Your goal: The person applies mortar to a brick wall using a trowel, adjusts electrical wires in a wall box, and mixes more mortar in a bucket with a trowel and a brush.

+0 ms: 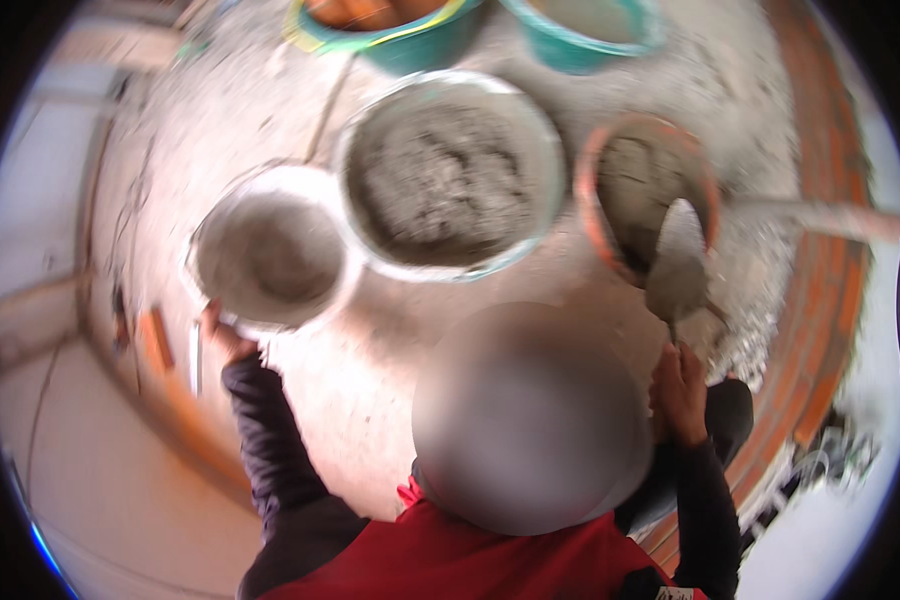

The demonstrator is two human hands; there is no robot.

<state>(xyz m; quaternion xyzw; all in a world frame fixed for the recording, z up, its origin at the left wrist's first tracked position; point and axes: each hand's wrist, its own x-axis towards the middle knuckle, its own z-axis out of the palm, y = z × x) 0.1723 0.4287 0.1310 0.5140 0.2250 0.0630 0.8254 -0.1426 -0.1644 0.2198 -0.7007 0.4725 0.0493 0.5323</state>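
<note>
At the left, my left hand (228,340) grips the near-left rim of a white basin (288,176); grey residue coats its inside, and motion blurs it. My right hand (680,393) is closed round the handle of a pointed trowel (677,270) with grey mortar on its blade. The blade points away from me, overlapping the near edge of an orange-rimmed bucket (587,205) that contains grey mortar. Between these two containers stands a larger pale basin (448,272), filled with crumbly grey mortar. A blurred round shape hides the floor between my arms.
Two teal tubs stand at the far side, one (420,48) with orange-brown pieces inside, the other (582,60) with something greyish. A low brick course (832,280) runs along the right, with a wooden handle (820,215) across it. An orange brick piece (155,338) lies at the left.
</note>
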